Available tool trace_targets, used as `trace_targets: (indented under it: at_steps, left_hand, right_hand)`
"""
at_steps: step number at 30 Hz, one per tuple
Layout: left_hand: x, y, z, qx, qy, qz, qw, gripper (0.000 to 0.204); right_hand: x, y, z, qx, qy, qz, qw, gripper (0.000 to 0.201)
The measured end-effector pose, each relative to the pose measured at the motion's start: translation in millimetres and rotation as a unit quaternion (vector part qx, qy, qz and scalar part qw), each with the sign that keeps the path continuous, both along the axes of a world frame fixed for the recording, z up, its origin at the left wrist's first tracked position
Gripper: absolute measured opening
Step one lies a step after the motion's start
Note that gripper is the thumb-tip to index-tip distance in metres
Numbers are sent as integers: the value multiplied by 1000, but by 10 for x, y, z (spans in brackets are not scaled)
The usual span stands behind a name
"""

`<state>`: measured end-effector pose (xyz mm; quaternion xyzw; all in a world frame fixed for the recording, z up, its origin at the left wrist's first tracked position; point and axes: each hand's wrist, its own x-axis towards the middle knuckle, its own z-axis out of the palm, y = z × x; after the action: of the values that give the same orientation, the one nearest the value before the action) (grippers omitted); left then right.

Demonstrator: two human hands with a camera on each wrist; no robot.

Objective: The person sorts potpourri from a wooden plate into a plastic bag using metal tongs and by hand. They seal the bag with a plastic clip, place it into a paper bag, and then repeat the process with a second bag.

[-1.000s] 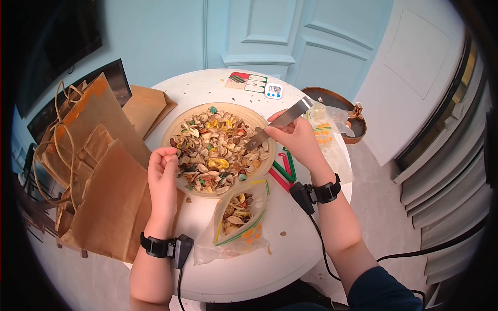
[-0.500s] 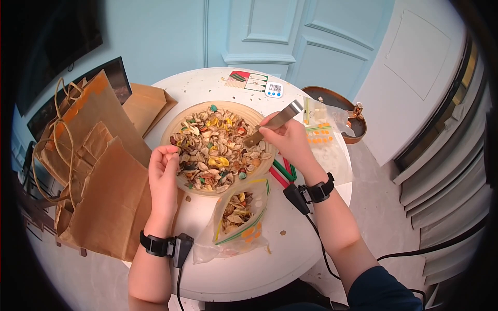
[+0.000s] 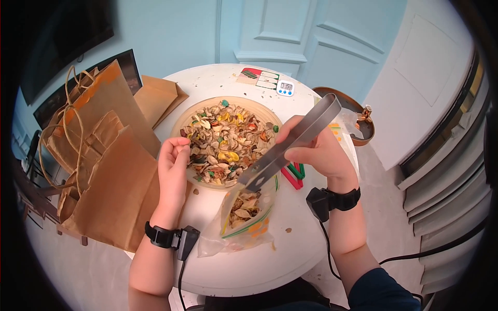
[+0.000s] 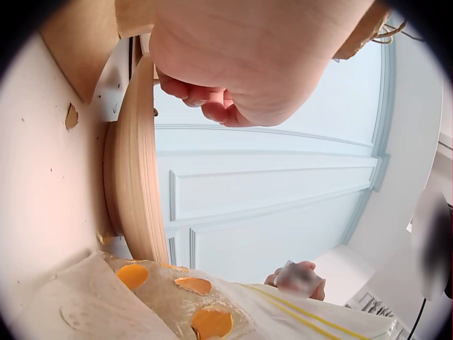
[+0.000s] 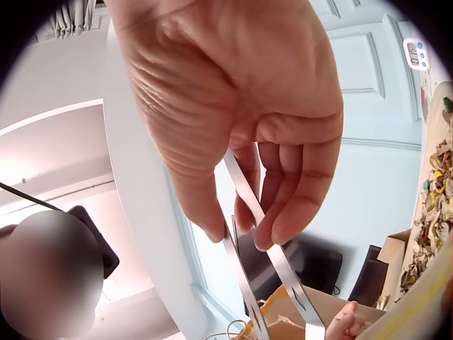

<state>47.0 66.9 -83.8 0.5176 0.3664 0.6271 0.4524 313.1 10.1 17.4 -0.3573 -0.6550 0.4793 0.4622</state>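
Observation:
In the head view my right hand point(image 3: 319, 150) pinches long metal tongs point(image 3: 306, 129) between thumb and fingers. The tong tips are over the mouth of a zip bag point(image 3: 262, 230) holding dried petals point(image 3: 243, 211); whether they grip a petal, I cannot tell. Behind the bag, a round wooden plate point(image 3: 178, 128) carries a heap of mixed dried petals point(image 3: 220, 142). Loosely curled, my left hand point(image 3: 174, 168) hovers by the plate's left rim, nothing visible in its fingers. The right wrist view shows both tong arms point(image 5: 283, 265) apart below my right hand point(image 5: 241, 120).
Large brown paper bags point(image 3: 114, 186) stand on the left. Green and red clips point(image 3: 295, 175) lie right of the plate. Toward the back are a white timer point(image 3: 285, 88) and a patterned card point(image 3: 258, 78). A brown tray point(image 3: 367, 132) is at the far right.
My right hand has raised the tongs off the petal heap and brought them toward me, over the bag. My left hand has stayed by the rim; the head view has shifted slightly.

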Motion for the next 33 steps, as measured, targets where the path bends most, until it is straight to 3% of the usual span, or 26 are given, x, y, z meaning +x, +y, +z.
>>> trace_targets:
  at_steps: [2,4,7,16,24,27,30,31,33]
  left_hand:
    - [-2,-3,6,4,-2,-3,1000,10]
    - [5,-6,9,3,-1,2,1000,10]
    - [11,9,-7,6,6,9,1000,11]
    - [14,12,-9,11,1,10,1000,11]
    - [22,17,-5,5,5,13,1000,11]
    - [13,28,-20,10,7,7,1000,10]
    - [28,13,-10,8,9,12,1000,10]
    - [40,6,-6,11,8,8,1000,10]
    - [41,-2,-1,8,14,11,1000,8]
  right_hand:
    - [-51,42,-32,0,-1,-17,1000,21]
    - [-68,178,-150,21,68,-61,996,21]
    - [-130,385,-391,11,7,-123,992,20]
    - [-286,589,-814,54,-58,-160,984,21]
    - [-314,545,-717,62,-75,-184,978,19]
    - [-183,434,-475,34,-4,-175,984,16]
    - [14,256,-208,-6,124,-62,990,15]
    - [35,198,-163,-2,123,-66,990,15]
    - [36,64,-74,15,95,15,995,18]
